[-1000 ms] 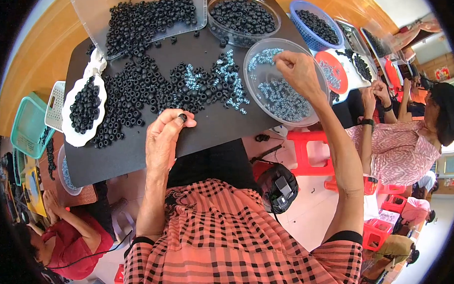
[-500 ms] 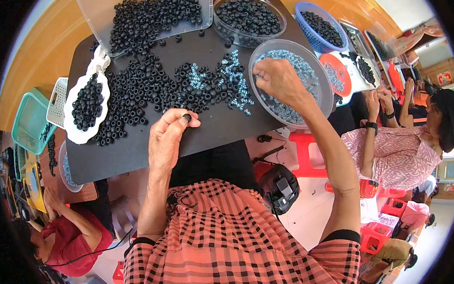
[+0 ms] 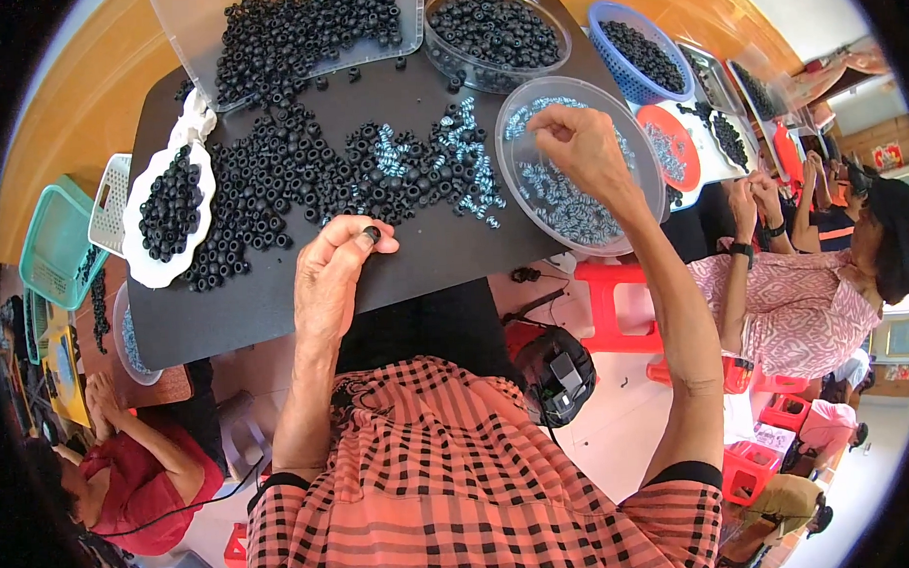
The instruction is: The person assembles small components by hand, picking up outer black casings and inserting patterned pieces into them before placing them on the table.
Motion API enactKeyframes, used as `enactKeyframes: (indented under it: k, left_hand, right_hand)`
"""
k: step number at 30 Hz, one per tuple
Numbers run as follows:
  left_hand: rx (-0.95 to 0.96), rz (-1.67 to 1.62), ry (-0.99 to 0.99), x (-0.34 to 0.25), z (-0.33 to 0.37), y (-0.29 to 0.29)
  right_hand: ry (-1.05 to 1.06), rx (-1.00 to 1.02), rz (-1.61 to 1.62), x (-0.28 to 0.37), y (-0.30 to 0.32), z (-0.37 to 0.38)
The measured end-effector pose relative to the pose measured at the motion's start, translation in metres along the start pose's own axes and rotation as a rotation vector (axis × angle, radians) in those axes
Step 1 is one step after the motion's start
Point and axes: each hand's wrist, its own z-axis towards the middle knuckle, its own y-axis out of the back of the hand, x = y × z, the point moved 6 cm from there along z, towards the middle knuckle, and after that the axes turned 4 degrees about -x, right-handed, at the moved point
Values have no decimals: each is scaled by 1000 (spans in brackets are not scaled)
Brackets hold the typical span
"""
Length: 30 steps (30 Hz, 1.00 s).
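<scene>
Between thumb and forefinger, my left hand [image 3: 326, 273] pinches a black bead [image 3: 372, 234] above the table's near edge. My right hand [image 3: 582, 151] is over a clear round tub [image 3: 655, 182] of small blue-and-white striped pieces [image 3: 572, 202]. Its fingertips are drawn together; whatever may be between them is too small to make out. Beyond my left hand, loose black beads [image 3: 270, 170] lie heaped on the dark table [image 3: 275, 315]. More striped pieces [image 3: 481, 173] lie among and beside those beads, left of the tub.
A clear bin [image 3: 411, 30] and an oval bowl [image 3: 557, 70] of black beads stand at the back. A white scalloped dish [image 3: 159, 266] of beads lies at left. A blue basket [image 3: 606, 23] and orange plate [image 3: 686, 176] are at right. Co-workers [image 3: 776, 303] sit on both sides.
My right hand has shifted slightly right over the tub, its fingers reaching a bit differently. My left hand keeps its pinch on the bead, nearly still.
</scene>
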Motion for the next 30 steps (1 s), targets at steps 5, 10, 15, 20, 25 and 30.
enactKeyframes:
  k: [5, 10, 15, 20, 25, 30]
  left_hand:
    - [2, -6, 6, -1, 0, -1]
    - [3, -1, 9, 1, 0, 0]
    - [2, 16, 1, -1, 0, 0]
    - [6, 15, -6, 0, 0, 0]
    - [-24, 23, -5, -1, -1, 2]
    - [-26, -15, 46, 1, 1, -2]
  right_hand:
    - [216, -141, -193, -4, 1, 0]
    - [133, -86, -230, -15, -3, 2]
    - [39, -29, -131, -15, -1, 3]
    - [161, -67, -81, -16, -3, 1]
    - [274, -31, -289, -8, -17, 3]
    - [206, 22, -263, 1, -15, 5]
